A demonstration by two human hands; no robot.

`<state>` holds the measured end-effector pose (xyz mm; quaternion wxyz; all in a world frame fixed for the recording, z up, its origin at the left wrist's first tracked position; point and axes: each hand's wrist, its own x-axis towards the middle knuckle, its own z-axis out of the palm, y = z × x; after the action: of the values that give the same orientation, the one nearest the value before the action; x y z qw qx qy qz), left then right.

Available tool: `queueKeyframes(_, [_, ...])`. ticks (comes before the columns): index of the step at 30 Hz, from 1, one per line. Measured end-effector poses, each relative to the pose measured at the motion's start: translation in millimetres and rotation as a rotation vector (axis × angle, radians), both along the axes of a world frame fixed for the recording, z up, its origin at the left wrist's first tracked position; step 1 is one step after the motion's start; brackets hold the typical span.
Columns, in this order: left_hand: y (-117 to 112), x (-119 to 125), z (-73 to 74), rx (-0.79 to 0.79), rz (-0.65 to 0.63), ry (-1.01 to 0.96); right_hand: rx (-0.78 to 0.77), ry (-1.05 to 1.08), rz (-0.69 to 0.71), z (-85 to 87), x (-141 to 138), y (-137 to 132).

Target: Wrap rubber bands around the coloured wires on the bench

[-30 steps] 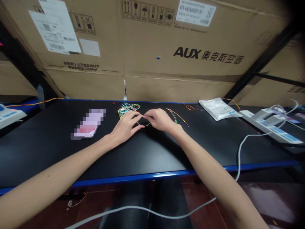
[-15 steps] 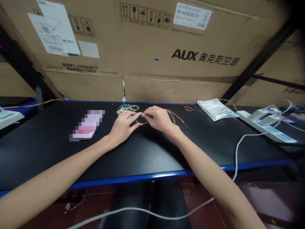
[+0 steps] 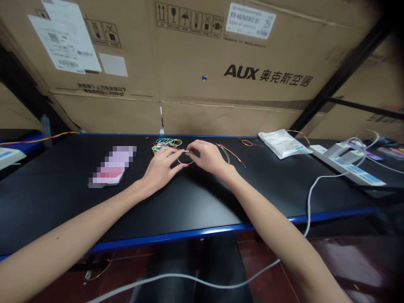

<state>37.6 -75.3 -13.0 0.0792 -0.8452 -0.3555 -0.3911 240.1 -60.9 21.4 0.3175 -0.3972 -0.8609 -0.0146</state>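
Observation:
A thin white wire [image 3: 187,151] curves in a small loop between my two hands, above the black tabletop. My right hand [image 3: 208,156] is closed, its thumb and fingertips pinching the wire near its upper part. My left hand [image 3: 161,167] has its thumb and index finger spread apart. Its index fingertip reaches the wire's upper end, and its thumb tip lies close to the loop's lower side. Just behind my left hand sits a tangled bundle of coloured wires [image 3: 167,142]. Several loose wires [image 3: 232,152], green, yellow and red, lie beyond my right hand.
A phone [image 3: 113,166], partly pixelated, lies at the left of the black table [image 3: 189,206]. To the right are a small orange wire coil [image 3: 248,143], a white plastic packet [image 3: 282,144] and a power strip [image 3: 350,166]. A large cardboard box [image 3: 189,54] stands behind. A grey cable [image 3: 311,202] crosses the front edge.
The view has shifted slightly, moving the scene a little to the left. Both hands keep nearly the same pose around the white wire.

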Motion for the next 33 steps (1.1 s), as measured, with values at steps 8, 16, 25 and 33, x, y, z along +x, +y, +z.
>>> queueKeyframes(8, [-4.4,0.9,3.4,-0.023,-0.036,0.001,-0.037,0.086,0.079,0.0,-1.2,-0.5])
queueKeyframes(16, [-7.1,5.7,7.3,-0.046,-0.046,-0.045,0.001,0.197,0.054,-1.4,0.3,2.4])
queueKeyframes(25, [-5.2,7.9,5.0,-0.128,0.048,-0.128,0.057,0.103,0.107,-4.6,-5.2,-3.7])
queueKeyframes(33, [-1.6,8.6,8.9,-0.154,0.046,-0.231,0.104,0.124,0.109,-6.6,-6.1,0.2])
